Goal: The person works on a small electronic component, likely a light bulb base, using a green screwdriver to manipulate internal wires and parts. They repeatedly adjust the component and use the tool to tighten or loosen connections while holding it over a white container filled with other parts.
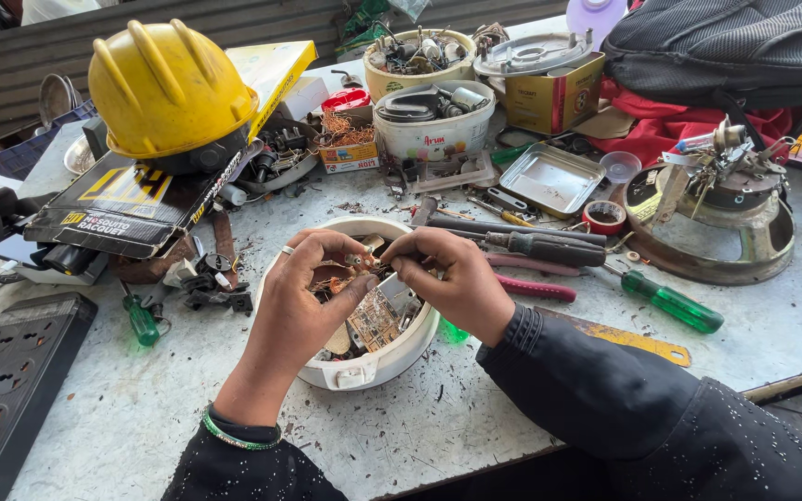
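Both of my hands meet over a round white plastic housing (pixel 378 366) that lies open on the bench, with a circuit board (pixel 375 320) and copper wire inside it. My left hand (pixel 303 301), a ring on one finger, pinches a small metal part (pixel 356 261) at its fingertips. My right hand (pixel 452 278) closes its fingertips on the same small part from the other side. A green bangle (pixel 234 436) sits on my left wrist.
A yellow hard hat (pixel 169 88) rests on a black box at back left. Screwdrivers (pixel 666 301) and pliers (pixel 536 288) lie right of the housing. Tubs of parts (pixel 433 121), a metal tray (pixel 552 178), a tape roll (pixel 603 217), a round metal base (pixel 717 223) and a power strip (pixel 11 371) surround the spot.
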